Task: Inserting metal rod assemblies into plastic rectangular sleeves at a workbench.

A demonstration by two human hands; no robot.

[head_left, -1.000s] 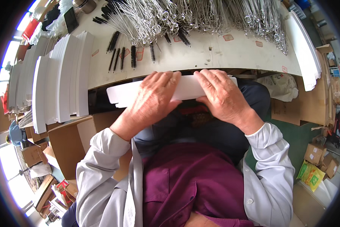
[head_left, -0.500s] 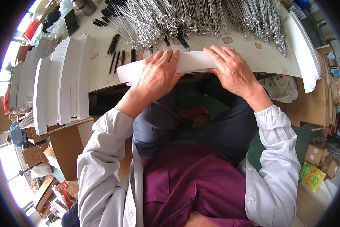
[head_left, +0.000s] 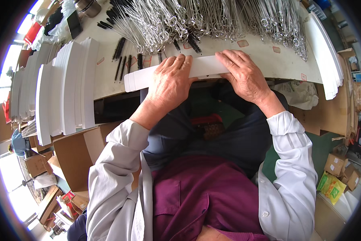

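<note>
A long, narrow white cardboard box (head_left: 206, 66) lies across the front edge of the worktable, its left end flap creased. My left hand (head_left: 169, 82) is closed over its left half, fingers on top and thumb on the near side. Around its right end, my right hand (head_left: 244, 75) grips with the fingers over the top and the thumb below. Just beyond the box lie a few black-bristled brushes (head_left: 139, 61). Behind them is a big heap of wire-handled brushes (head_left: 176, 20) with looped ends toward me.
Stacks of flat white cartons (head_left: 70, 86) overhang the table's left edge. More white cartons (head_left: 327, 60) stand at the right edge. A metal flask (head_left: 88, 7) and a dark phone-like slab (head_left: 73, 25) sit at the far left. An open brown cardboard box (head_left: 74, 160) is below left.
The white box now looks flatter and neater along its near side, where loose flaps showed under its left end. Both hands keep their grip, the left shifted slightly right.
</note>
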